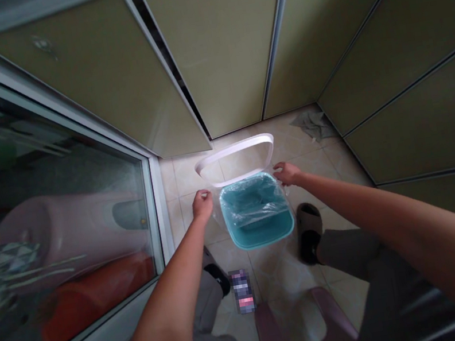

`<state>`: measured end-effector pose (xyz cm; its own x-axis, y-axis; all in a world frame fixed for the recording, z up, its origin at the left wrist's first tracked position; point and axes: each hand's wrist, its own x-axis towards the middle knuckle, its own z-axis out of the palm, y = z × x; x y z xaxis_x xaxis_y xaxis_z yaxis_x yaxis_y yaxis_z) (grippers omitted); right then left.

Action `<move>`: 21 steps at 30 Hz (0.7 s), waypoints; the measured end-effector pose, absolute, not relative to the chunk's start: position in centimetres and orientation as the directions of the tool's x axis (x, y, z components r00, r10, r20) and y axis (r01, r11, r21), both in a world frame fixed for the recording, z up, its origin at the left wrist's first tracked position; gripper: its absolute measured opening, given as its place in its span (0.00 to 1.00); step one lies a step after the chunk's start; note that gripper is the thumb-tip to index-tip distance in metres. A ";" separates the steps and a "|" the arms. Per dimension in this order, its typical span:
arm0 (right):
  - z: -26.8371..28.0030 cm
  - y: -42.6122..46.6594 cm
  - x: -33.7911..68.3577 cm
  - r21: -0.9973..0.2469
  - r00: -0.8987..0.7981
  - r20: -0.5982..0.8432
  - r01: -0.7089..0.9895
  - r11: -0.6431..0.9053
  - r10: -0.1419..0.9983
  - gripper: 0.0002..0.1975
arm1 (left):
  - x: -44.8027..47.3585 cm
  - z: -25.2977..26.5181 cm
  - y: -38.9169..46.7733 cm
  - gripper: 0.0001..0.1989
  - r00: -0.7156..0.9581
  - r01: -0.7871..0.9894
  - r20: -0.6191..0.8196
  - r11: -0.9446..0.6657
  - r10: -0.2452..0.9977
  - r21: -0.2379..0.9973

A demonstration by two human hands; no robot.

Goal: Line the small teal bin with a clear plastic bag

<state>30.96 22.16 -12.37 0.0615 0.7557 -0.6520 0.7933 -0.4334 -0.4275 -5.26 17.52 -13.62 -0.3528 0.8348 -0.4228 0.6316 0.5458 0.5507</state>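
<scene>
A teal trash bin [260,237] stands on the floor between my feet. A clear plastic bag [256,212] lies partly inside it, covering the far part of the opening; the near inner wall shows bare. My left hand [203,204] is closed at the bin's left side, pinching the bag's edge. Across from it, my right hand [287,173] pinches the bag at the far right corner. Just beyond the bin is a pale, rounded bin ring [263,139], which neither hand is touching.
A glass door [154,217] runs along the left. Cabinet doors [228,48] rise ahead and to the right. A grey cloth [313,124] lies in the far right corner. Below the bin are a blurred-out packet [242,291] and a mauve stool [270,332].
</scene>
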 end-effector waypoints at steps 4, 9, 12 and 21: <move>-9.7 18.8 33.0 -0.433 -0.005 -0.494 0.869 -0.241 0.869 0.25 | -5.9 -10.9 13.2 0.14 -0.273 0.731 -0.290 0.394 0.917 0.557; -7.5 13.1 35.0 -0.427 -0.286 -0.444 0.901 0.080 0.849 0.20 | -6.4 -7.8 7.7 0.13 0.084 0.836 -0.338 0.118 0.937 0.535; -7.8 10.6 34.8 -0.430 -0.383 -0.473 0.886 0.172 0.793 0.23 | -6.0 -7.1 5.5 0.18 0.218 0.847 -0.356 0.005 0.909 0.531; -8.1 8.4 33.5 -0.465 -0.377 -0.502 0.877 0.124 0.778 0.06 | -4.3 -7.6 3.3 0.11 0.209 0.931 -0.401 -0.056 0.892 0.361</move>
